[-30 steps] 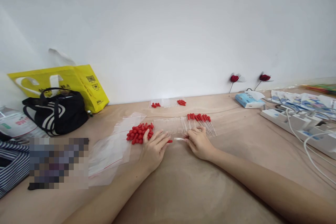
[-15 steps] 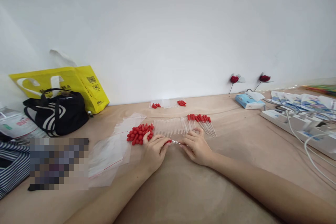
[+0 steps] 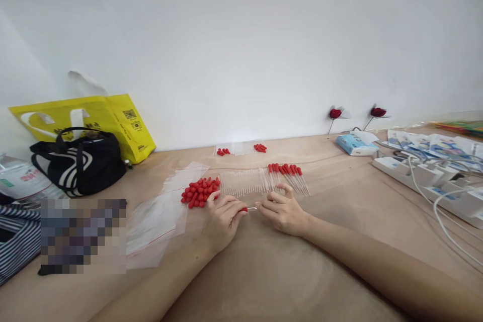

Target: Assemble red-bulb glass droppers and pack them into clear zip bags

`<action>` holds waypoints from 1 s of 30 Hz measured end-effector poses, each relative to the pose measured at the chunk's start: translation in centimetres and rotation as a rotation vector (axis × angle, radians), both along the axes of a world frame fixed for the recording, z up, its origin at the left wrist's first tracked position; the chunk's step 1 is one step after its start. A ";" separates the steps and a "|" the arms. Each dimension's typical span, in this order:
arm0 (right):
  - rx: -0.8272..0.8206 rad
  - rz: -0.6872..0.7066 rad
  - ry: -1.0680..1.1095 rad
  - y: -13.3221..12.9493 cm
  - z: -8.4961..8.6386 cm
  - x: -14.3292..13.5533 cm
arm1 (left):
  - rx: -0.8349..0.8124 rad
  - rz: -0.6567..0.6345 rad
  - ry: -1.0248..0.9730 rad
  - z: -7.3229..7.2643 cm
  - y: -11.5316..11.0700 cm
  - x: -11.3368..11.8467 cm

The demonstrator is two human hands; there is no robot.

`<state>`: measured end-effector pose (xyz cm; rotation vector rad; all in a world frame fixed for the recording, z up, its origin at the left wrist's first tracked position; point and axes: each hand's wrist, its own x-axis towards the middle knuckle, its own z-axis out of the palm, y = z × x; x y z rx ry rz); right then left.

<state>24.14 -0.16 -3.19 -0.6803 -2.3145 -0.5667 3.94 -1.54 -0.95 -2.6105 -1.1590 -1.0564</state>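
Note:
My left hand [image 3: 225,219] pinches a red rubber dropper bulb [image 3: 244,209], mostly covered by the fingers. From the bulb a clear dropper tube [image 3: 252,208] runs sideways to my right hand [image 3: 283,210], whose fingertips are closed on its other end. A pile of red bulbs [image 3: 199,192] lies just beyond my left hand. Behind both hands, clear tubes [image 3: 241,182] are laid side by side in a row. To their right, several droppers with red bulbs [image 3: 290,173] fan out on the table.
Clear zip bags [image 3: 156,219] spread on the left. Against the wall lies a filled bag [image 3: 241,148] with red bulbs. A black bag [image 3: 90,161] and a yellow bag [image 3: 132,131] stand far left. At right are a tissue pack [image 3: 354,145] and a power strip [image 3: 426,186] with cables.
The dropper between my hands has turned from a slant to nearly level. My left hand has lowered slightly, and both hands keep their pinch. The camera view has shifted a little.

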 end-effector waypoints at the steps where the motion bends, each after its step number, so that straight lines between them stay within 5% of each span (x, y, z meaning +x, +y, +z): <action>1: 0.003 0.000 -0.004 0.0 0.0 0.0 | -0.004 -0.002 0.007 0.0 0.0 0.0; 30: -0.080 -0.051 0.016 0.7 0.5 -1.0 | -0.027 -0.001 0.043 -0.2 0.4 0.1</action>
